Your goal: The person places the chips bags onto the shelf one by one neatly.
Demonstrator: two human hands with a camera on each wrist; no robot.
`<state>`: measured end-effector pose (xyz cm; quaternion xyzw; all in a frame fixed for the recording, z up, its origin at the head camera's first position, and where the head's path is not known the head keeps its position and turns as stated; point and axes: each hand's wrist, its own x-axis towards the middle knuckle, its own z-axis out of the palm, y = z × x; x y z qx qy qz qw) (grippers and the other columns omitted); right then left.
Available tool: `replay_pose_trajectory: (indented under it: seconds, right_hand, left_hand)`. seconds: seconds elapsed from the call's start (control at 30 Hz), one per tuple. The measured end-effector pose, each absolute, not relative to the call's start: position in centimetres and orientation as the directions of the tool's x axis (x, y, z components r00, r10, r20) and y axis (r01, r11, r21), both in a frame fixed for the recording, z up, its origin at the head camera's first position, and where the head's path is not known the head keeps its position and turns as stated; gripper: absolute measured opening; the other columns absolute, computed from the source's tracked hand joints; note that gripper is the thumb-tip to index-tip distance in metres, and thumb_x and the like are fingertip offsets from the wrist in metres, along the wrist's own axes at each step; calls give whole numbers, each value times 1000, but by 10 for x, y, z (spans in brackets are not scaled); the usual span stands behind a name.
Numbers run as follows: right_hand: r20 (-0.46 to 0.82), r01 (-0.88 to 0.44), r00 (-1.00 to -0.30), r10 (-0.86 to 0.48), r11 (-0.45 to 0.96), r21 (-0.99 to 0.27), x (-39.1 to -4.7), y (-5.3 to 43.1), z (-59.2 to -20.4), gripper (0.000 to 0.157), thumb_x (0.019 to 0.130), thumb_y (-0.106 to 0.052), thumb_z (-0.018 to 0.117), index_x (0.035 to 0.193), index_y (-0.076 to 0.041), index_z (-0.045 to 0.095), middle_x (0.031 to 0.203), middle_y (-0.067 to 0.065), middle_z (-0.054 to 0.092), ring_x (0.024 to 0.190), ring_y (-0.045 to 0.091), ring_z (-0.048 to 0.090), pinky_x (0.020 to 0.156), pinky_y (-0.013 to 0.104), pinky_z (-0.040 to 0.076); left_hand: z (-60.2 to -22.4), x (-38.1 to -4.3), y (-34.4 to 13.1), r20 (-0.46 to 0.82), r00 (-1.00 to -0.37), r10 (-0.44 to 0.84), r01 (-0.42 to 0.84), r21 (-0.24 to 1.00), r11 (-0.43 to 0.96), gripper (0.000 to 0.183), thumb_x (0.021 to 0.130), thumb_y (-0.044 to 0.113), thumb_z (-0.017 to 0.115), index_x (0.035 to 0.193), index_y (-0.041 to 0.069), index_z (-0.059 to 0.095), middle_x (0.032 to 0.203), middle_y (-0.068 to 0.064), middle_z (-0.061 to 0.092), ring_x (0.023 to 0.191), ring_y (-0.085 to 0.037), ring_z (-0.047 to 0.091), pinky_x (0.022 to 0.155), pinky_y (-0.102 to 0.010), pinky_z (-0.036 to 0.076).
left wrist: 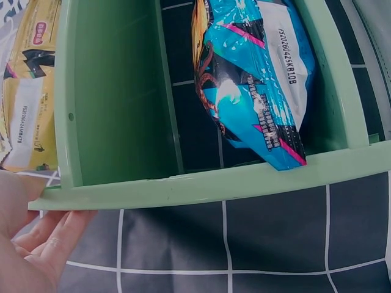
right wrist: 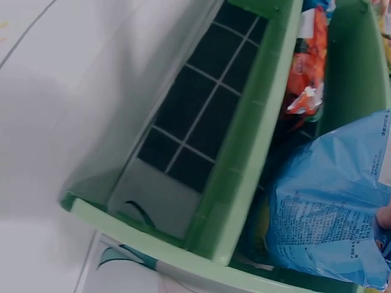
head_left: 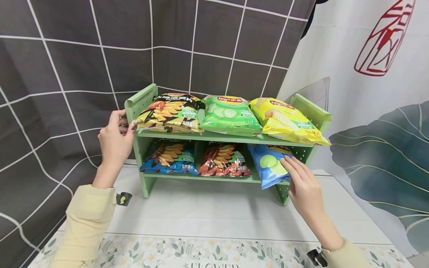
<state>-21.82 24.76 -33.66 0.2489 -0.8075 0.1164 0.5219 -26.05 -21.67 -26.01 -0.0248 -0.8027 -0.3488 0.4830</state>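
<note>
My left hand (head_left: 115, 139) grips the left end of a green two-tier shelf (head_left: 148, 186). In the left wrist view its thumb and fingers lie on opposite sides of the edge. A blue chip bag with lime pictures (head_left: 266, 175) sits at the right of the lower tier, tilted, its bottom hanging past the front edge. My right hand (head_left: 305, 190) pinches this bag by its right side, fingers across the front. The right wrist view shows the printed back of the blue bag (right wrist: 324, 207) and just a bit of a digit against it.
Black-and-yellow (head_left: 171, 115), green (head_left: 229, 113) and yellow chip bags (head_left: 285, 119) line the upper tier. Blue-and-black (head_left: 171, 160) and red chip bags (head_left: 223, 162) lie on the lower one. A dark checked curtain (head_left: 100, 70) hangs behind, and a white table (head_left: 201, 208) bears the shelf.
</note>
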Motion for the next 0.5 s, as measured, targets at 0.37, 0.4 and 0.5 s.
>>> replay_pose_trajectory:
  seconds: [0.37,0.4,0.5]
  right_hand:
    - [859,-502,-380,-344,856,121,-232,253,-352,72,64,30,52,126,-4,60,120,24,59,110,41,55,83,52,48]
    - [853,-501,-386,-352,856,126,-232,253,-351,71,65,29,52,126,-5,60,116,25,58,106,42,55,82,52,48]
    - [824,-497,-412,-388,854,154,-233,253,-350,70,65,28,54,126,-6,60,107,25,58,97,42,56,80,52,47]
  left_hand:
    - [-261,-262,-216,792,-532,-299,376,537,755,34,91,9,61,123,-2,55,107,-30,68,85,-43,69,92,-55,45]
    - [-261,-262,-216,794,-529,-300,376,537,755,34,91,9,61,122,-2,55,106,-29,68,84,-43,69,92,-55,45]
    - [-261,-263,-217,797,-523,-302,379,535,755,34,91,9,61,122,-3,55,106,-30,68,84,-43,69,90,-55,46]
